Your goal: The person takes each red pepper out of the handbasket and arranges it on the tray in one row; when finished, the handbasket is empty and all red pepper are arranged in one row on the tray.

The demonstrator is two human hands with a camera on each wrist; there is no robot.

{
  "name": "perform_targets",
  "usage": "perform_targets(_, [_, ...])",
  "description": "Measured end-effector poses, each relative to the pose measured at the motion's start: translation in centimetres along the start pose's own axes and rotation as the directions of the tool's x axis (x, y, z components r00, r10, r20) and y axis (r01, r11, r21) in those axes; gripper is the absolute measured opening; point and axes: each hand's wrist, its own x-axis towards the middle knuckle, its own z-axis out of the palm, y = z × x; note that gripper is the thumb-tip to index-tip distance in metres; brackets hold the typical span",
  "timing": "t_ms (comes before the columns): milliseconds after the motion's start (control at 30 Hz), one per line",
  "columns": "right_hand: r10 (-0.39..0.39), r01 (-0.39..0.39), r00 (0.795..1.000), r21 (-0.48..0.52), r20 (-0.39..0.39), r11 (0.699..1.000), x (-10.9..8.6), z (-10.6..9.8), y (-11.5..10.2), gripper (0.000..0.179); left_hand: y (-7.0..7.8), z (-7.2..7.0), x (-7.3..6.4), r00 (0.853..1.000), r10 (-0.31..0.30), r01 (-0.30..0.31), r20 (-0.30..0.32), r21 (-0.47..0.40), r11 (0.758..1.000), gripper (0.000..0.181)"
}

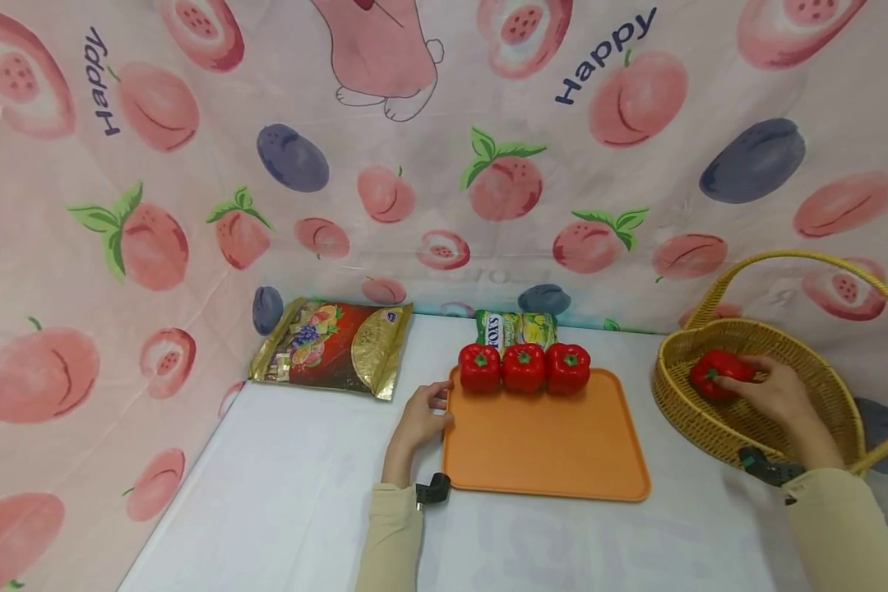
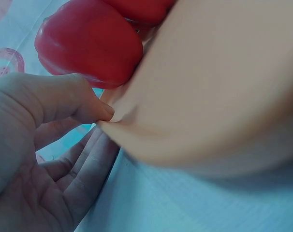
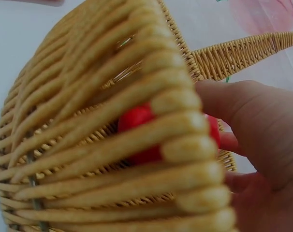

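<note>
An orange tray (image 1: 548,444) lies on the white table, with three red bell peppers (image 1: 524,367) in a row along its far edge. At the tray's left rim, my left hand (image 1: 420,415) pinches the edge between thumb and fingers; the left wrist view shows the thumb (image 2: 95,104) on top. Inside the yellow wicker basket (image 1: 681,411) on the right, my right hand (image 1: 777,395) grips another red bell pepper (image 1: 716,374). The basket's woven side partly hides that pepper (image 3: 137,121) in the right wrist view.
A gold and dark red package (image 1: 340,345) lies at the back left. Behind the peppers is a green packet (image 1: 518,327), partly covered by them. The basket's tall handle (image 1: 807,256) arches over its opening. A fruit-printed cloth (image 1: 429,164) hangs behind the table.
</note>
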Motion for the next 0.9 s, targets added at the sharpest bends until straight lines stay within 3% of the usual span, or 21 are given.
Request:
perform_targets(300, [0.009, -0.011, 0.999, 0.047, 0.046, 0.999, -0.13, 0.03, -0.07, 0.074, -0.16, 0.06, -0.01, 1.0, 0.003, -0.003, -0.002, 0.0, 1.0, 0.057])
perform_targets(600, [0.078, -0.08, 0.997, 0.118, 0.02, 0.99, -0.17, 0.27, -0.3, 0.077, -0.21, -0.03, -0.04, 1.0, -0.007, 0.007, 0.003, 0.0, 1.0, 0.057])
perform_targets(900, [0.126, -0.138, 0.989, 0.171, 0.081, 0.976, -0.89, -0.18, -0.96, 0.083, -0.08, 0.03, 0.02, 1.0, -0.005, 0.005, 0.003, -0.004, 1.0, 0.056])
